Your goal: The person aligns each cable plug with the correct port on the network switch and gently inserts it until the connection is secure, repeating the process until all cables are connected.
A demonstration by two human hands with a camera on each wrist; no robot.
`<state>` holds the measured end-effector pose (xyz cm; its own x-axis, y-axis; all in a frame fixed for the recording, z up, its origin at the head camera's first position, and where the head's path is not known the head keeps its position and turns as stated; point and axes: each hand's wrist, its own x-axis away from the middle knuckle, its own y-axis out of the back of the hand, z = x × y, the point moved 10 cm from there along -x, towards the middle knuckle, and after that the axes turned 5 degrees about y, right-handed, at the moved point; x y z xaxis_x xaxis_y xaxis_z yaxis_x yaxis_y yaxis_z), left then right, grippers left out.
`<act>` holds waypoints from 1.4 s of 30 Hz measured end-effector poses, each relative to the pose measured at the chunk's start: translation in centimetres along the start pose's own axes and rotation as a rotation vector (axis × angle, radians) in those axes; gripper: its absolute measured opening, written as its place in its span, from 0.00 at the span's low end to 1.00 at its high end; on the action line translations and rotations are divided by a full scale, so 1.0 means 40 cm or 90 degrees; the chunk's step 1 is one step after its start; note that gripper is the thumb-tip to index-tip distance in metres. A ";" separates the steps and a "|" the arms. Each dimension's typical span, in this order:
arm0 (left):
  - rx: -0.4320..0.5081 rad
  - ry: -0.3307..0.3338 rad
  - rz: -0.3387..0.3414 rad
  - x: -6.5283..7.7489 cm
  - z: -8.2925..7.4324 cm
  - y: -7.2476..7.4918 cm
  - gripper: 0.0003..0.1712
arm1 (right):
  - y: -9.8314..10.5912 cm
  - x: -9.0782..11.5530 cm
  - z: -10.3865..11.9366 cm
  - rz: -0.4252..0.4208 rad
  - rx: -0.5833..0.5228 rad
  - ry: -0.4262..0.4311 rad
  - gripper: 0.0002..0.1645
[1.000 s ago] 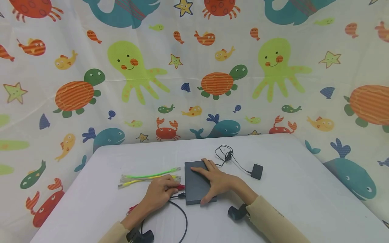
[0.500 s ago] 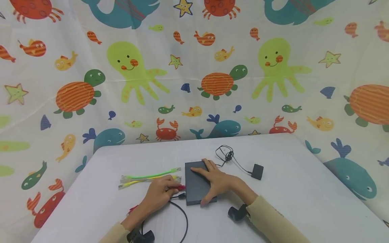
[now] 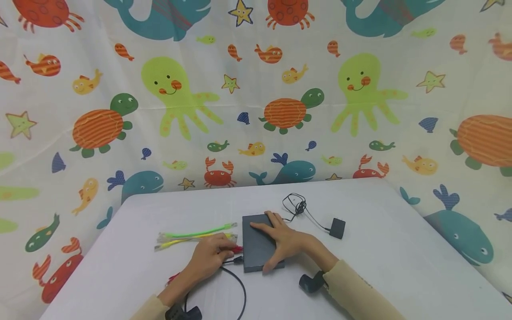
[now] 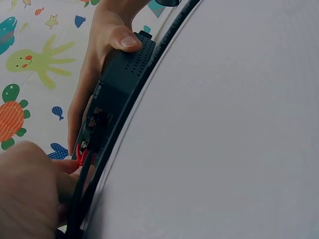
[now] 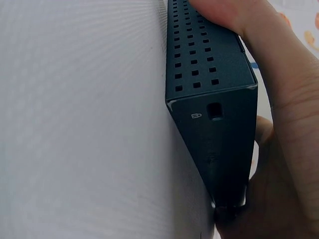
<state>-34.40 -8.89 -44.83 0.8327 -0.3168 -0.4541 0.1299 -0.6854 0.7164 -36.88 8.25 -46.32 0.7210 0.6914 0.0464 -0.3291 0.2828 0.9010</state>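
A dark flat network box (image 3: 256, 243) lies on the white table, with rows of vent holes along one side wall (image 5: 192, 55). My right hand (image 3: 285, 242) spans it, thumb on the near vented side and fingers reaching over the top to the far edge. At the box's left side, my left hand (image 3: 210, 255) pinches a red network cable (image 3: 237, 250) right at the ports. The left wrist view shows its red end (image 4: 80, 155) beside a black plug (image 4: 95, 127) seated in the box. My left hand and forearm hide most of the red cable.
Green and yellow network cables (image 3: 188, 233) lie left of the box. A thick black cable (image 3: 242, 284) curves toward the front edge. Behind right, a black power adapter (image 3: 337, 228) lies with its bundled cord (image 3: 300, 207). A patterned cloth (image 3: 240, 98) hangs behind the table.
The whole head view has shifted slightly. Both hands, the box and the red cable keep the same places relative to each other.
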 end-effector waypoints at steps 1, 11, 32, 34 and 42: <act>0.006 0.005 0.005 0.001 0.001 0.000 0.13 | -0.001 0.000 0.001 0.001 -0.001 0.002 0.71; 0.002 0.026 0.010 0.002 0.011 -0.002 0.13 | 0.001 0.000 0.001 -0.002 0.010 -0.002 0.71; 0.021 0.026 0.017 0.004 0.010 -0.002 0.13 | 0.001 -0.002 0.004 -0.016 0.008 0.010 0.71; 0.020 0.025 0.017 0.005 0.010 -0.002 0.13 | 0.000 -0.001 0.003 -0.015 0.009 0.006 0.71; 0.021 0.027 0.022 0.008 0.010 -0.001 0.13 | -0.002 -0.002 0.007 -0.006 0.007 -0.001 0.71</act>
<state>-34.38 -9.23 -45.23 0.8589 -0.3132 -0.4053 0.0828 -0.6960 0.7133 -36.73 8.00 -46.28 0.7253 0.6874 0.0387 -0.3152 0.2815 0.9063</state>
